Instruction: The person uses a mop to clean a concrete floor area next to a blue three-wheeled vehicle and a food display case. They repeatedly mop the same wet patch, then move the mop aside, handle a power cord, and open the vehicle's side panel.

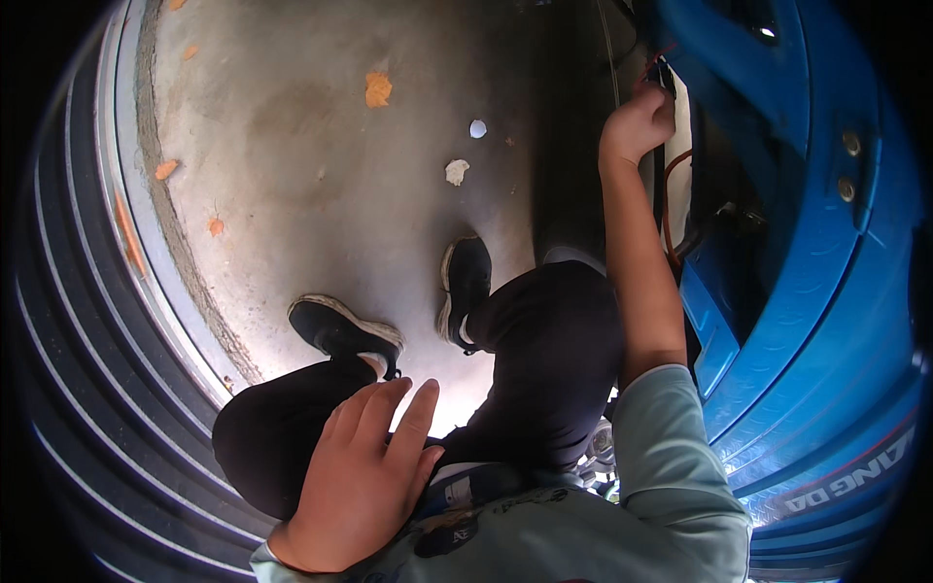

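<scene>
My right arm reaches forward along a blue vehicle body (826,282) on the right. At its end, my right hand (639,126) is closed, fingers curled, beside an opening in the bodywork. A small dark piece (662,76) and a thin red wire (658,58) show at the fingers; what exactly they grip is hidden. My left hand (362,471) hovers over or rests at my lap, its fingers stretched out and holding nothing. From this angle I cannot tell whether it touches my leg.
An orange-brown cable (669,185) runs down inside the opening, near a pale panel (680,146). Ridged dark shutter-like slats (97,360) curve along the left. On the concrete floor (292,175) lie dry leaves (378,89), a white round piece (477,128) and a crumpled pale scrap (457,172).
</scene>
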